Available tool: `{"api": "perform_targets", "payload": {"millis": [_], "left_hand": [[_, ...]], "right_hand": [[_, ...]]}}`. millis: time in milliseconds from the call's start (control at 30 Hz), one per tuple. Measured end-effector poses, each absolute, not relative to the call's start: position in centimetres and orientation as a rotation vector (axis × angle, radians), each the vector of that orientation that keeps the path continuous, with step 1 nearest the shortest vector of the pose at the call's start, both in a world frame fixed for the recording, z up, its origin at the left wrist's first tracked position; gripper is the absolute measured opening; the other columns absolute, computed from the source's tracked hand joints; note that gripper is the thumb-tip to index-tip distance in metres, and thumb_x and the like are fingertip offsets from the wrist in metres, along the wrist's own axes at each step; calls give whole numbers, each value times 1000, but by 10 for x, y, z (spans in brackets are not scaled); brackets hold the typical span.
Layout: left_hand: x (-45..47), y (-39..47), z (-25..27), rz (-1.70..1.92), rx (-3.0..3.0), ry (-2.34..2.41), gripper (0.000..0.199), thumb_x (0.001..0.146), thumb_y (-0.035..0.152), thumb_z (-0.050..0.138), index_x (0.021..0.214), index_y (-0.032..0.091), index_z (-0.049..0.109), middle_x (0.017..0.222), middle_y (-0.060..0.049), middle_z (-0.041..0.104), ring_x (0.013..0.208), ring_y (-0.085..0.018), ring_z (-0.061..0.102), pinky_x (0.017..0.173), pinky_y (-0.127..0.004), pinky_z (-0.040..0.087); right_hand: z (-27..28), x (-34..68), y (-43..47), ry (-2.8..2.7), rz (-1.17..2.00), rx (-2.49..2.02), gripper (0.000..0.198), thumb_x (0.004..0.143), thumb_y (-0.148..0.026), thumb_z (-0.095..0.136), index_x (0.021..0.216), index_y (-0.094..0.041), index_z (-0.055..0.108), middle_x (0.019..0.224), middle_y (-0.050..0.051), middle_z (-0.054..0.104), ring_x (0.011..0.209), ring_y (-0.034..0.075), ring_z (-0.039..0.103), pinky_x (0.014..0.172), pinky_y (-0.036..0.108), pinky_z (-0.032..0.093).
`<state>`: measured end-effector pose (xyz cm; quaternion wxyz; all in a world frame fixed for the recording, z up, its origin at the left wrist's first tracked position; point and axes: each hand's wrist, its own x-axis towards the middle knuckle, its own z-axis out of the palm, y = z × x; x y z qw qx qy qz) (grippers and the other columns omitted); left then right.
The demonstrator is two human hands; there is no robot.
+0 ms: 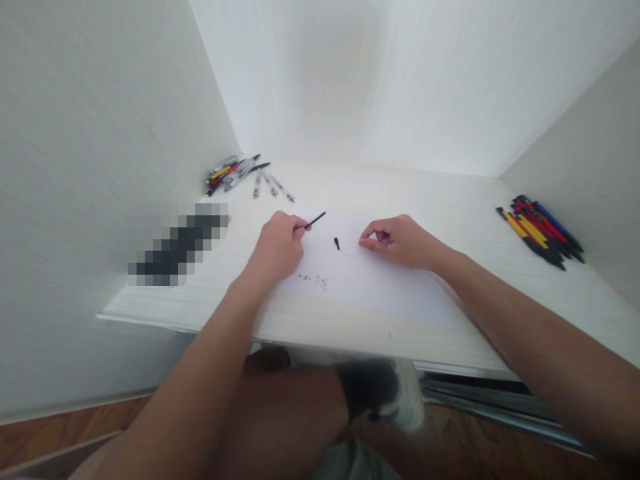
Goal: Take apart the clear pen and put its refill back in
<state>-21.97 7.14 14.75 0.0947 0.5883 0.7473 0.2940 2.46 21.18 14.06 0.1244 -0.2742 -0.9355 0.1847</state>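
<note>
My left hand (283, 243) pinches one end of a thin black pen refill (316, 220), which points up and to the right over the white paper (400, 293). A short black pen piece (337, 244) lies on the paper between my hands. To its right, my right hand (390, 241) rests with thumb and forefinger brought together and the other fingers curled. Whatever might be between those fingertips is hidden or too small to make out. Small coloured marks (315, 280) show on the paper near my left wrist.
Clear and coloured pens (230, 175) lie piled at the back left, with several clear pen parts (270, 185) beside them. Red, yellow, blue and black pens (543, 230) lie at the right. A blurred dark object (175, 250) sits at the left. White panels (325, 87) enclose the desk.
</note>
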Motion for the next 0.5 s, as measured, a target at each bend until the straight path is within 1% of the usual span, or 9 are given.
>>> {"api": "perform_targets", "payload": {"millis": [33,100,167,233,333,433,500], "left_hand": [[-221,70,149,933,1682,2186,22,105,-8,62,113,10,73,113,-9,64,109,-28,60,99,-37,46],[-223,69,151,1033,1525,2090,23,103,-8,65,111,12,73,107,-5,67,104,-26,64,88,-34,49],[-224,68,154,1116,1374,1977,24,103,-9,65,108,12,73,96,-1,68,91,-23,67,74,-31,50],[-225,69,156,1195,1313,1900,24,102,-12,66,104,11,73,88,1,68,82,-21,67,65,-27,48],[-225,72,158,1375,1289,1785,29,97,-19,68,94,10,71,83,1,67,77,-17,66,59,-22,47],[-228,73,161,1535,1299,1665,37,91,-27,66,91,10,67,83,2,67,74,-14,65,56,-19,47],[-231,72,161,1559,1327,1651,40,88,-29,65,91,11,66,87,3,68,73,-15,65,56,-19,48]], "right_hand": [[140,25,212,-2728,540,-803,16,97,-26,66,103,-22,80,76,-2,65,64,11,56,60,26,38],[139,25,213,-2729,552,-818,17,96,-28,65,103,-23,80,76,-3,65,64,11,57,60,26,39],[138,25,213,-2725,560,-832,19,96,-32,64,103,-23,80,76,-3,65,65,11,58,59,27,40],[137,25,213,-2724,568,-847,24,97,-39,61,102,-23,79,77,-3,66,66,12,59,60,28,41],[137,25,213,-2723,563,-862,32,96,-46,58,100,-23,79,77,-2,66,66,13,59,60,29,42],[138,24,213,-2728,564,-857,33,95,-47,57,100,-23,79,76,-2,65,65,13,58,59,29,41],[138,25,213,-2723,579,-865,31,95,-45,58,99,-23,79,76,-2,65,65,13,58,59,28,41]]}}
